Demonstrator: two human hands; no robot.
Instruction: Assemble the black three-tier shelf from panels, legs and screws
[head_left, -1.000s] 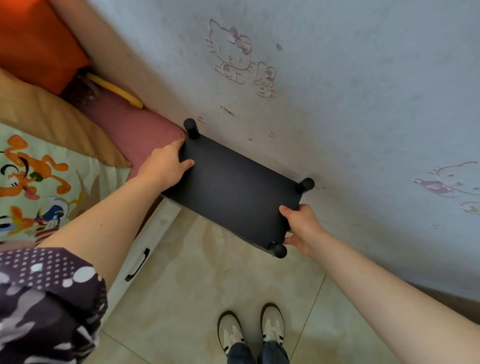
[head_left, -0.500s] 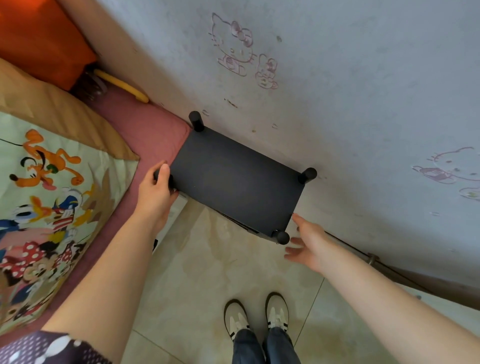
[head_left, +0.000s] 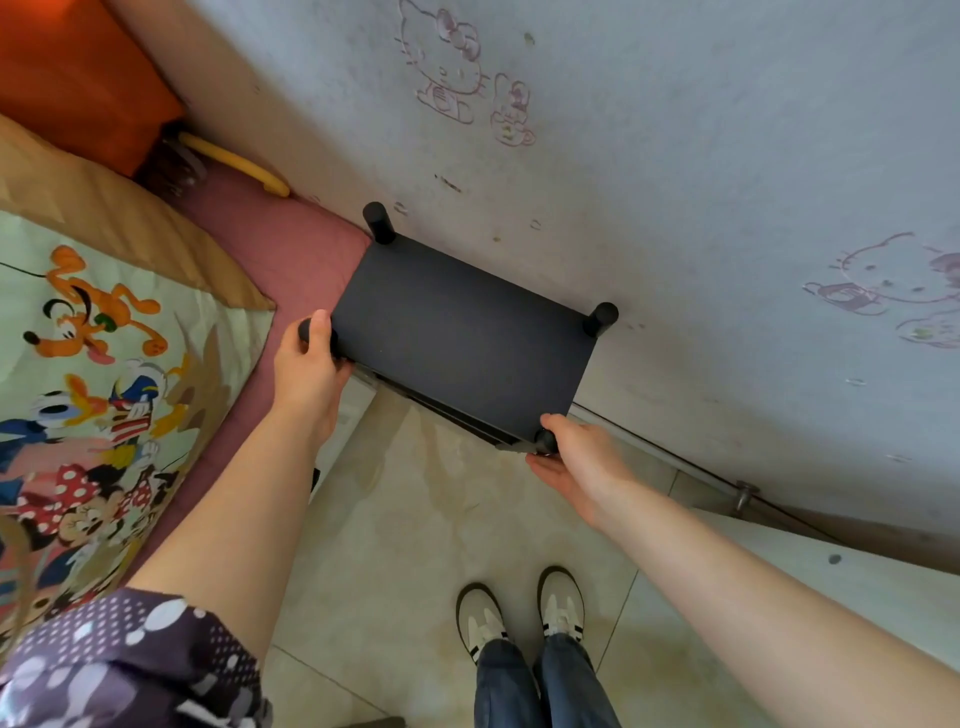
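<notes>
Half a second ago the right hand (head_left: 576, 462) hung open, clear of the shelf (head_left: 460, 338); now its fingers curl round the near right post (head_left: 545, 440); the left hand (head_left: 310, 369) still grips the near left post (head_left: 306, 328), thumb on top; the shelf stands on the tiled floor (head_left: 415, 545), its back against the blue wall (head_left: 675, 182), its left end beside the pink mattress (head_left: 270, 249); a cartoon blanket (head_left: 104, 374) lies further left; two shoes (head_left: 519, 613) stand below.

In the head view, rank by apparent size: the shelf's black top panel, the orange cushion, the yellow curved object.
1. Black top panel
2. Orange cushion, partly cut off by the frame, so its ranking is unsure
3. Yellow curved object
</notes>
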